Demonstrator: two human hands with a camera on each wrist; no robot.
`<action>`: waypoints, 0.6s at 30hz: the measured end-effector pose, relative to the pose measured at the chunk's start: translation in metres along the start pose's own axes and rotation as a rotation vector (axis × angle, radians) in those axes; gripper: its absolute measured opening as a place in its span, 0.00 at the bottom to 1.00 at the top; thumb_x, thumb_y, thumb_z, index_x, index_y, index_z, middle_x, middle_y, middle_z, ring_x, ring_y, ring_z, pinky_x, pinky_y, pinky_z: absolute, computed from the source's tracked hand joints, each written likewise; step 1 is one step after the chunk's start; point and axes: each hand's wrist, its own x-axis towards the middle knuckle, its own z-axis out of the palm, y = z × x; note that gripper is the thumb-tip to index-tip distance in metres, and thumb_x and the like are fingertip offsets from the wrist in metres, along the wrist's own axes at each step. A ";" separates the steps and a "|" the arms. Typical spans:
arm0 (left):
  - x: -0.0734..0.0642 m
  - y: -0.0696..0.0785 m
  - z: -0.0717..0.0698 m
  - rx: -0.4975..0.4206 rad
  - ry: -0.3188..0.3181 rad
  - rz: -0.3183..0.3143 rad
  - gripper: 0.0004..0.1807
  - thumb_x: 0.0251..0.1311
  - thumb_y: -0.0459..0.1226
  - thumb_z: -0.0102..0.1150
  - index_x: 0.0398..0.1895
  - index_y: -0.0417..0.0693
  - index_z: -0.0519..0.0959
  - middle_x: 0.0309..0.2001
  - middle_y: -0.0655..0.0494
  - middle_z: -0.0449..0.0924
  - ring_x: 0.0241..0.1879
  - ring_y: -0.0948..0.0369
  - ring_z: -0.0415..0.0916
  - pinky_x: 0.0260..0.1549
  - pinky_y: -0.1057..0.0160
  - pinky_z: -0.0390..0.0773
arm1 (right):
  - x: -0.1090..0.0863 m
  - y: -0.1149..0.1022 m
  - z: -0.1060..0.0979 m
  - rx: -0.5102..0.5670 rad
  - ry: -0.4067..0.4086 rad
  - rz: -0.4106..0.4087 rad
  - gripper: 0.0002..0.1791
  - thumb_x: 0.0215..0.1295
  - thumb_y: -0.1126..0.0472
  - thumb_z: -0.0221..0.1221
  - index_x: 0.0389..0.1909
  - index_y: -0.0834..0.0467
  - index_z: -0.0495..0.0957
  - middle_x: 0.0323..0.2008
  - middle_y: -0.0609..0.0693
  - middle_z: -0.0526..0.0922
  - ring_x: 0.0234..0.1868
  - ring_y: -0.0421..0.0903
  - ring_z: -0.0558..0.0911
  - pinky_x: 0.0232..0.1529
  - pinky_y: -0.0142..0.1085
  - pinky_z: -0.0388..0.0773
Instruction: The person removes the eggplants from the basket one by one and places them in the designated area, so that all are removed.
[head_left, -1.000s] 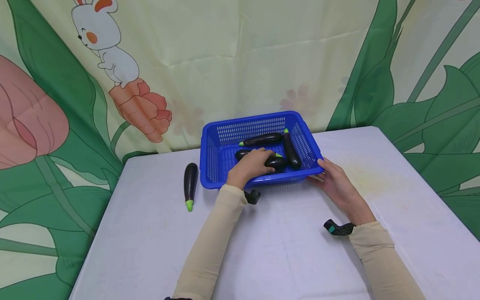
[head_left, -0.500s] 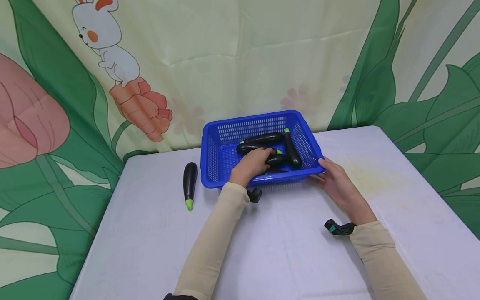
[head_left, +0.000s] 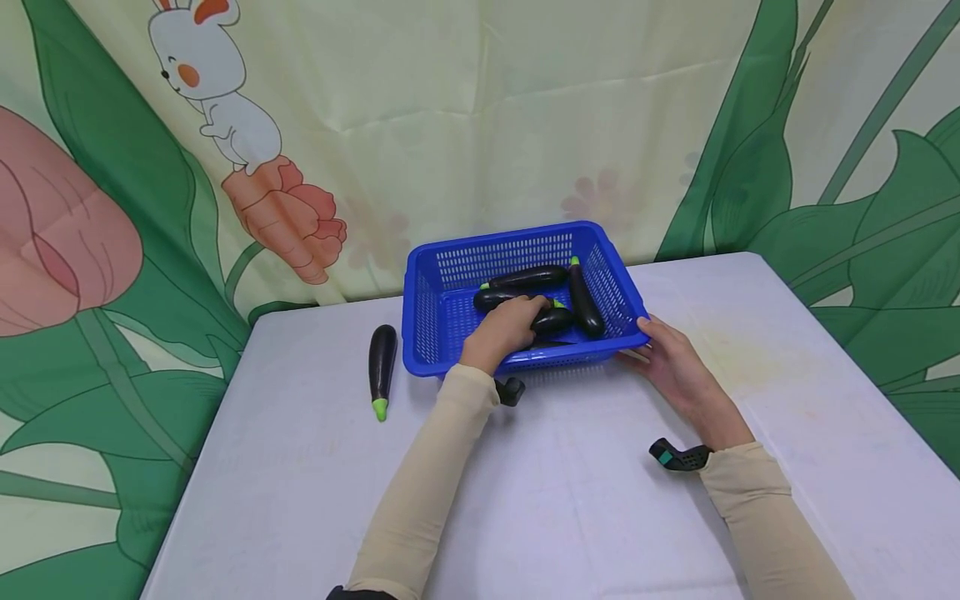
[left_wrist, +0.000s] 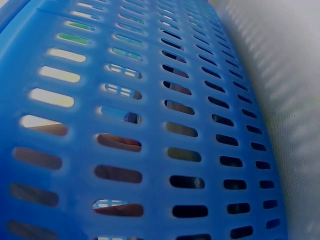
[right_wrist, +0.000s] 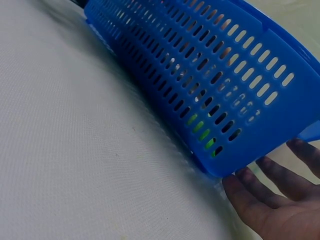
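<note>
A blue perforated plastic basket stands toward the back of the table with several dark eggplants in it. My left hand reaches over the front rim and grips an eggplant, its fingers curled at the near side and partly hiding it. One eggplant lies along the back wall, another along the right side. My right hand holds the basket's front right corner, thumb on the rim and fingers underneath; in the right wrist view its fingers meet the bottom corner. Only the basket wall fills the left wrist view.
A single eggplant with a green stem end lies on the white-covered table, left of the basket. Behind the table hangs a printed curtain with a rabbit and leaves. Dark wrist devices sit on both wrists.
My left hand has shifted slightly right inside the basket, and more of the eggplant behind it shows. The right hand keeps its place on the corner.
</note>
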 end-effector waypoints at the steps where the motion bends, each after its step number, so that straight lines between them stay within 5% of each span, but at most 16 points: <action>1: 0.000 0.000 0.000 0.002 0.002 0.001 0.28 0.71 0.34 0.62 0.73 0.55 0.72 0.62 0.51 0.81 0.62 0.54 0.79 0.67 0.54 0.76 | 0.000 0.000 0.000 -0.001 0.001 0.000 0.36 0.84 0.44 0.42 0.85 0.52 0.46 0.81 0.57 0.57 0.72 0.43 0.71 0.67 0.34 0.72; 18: -0.005 0.001 -0.005 -0.014 0.042 -0.007 0.26 0.72 0.34 0.58 0.72 0.56 0.72 0.62 0.51 0.80 0.59 0.53 0.79 0.63 0.51 0.80 | 0.000 0.000 -0.001 -0.008 -0.005 0.005 0.37 0.84 0.43 0.43 0.85 0.52 0.46 0.82 0.58 0.56 0.74 0.45 0.70 0.72 0.40 0.66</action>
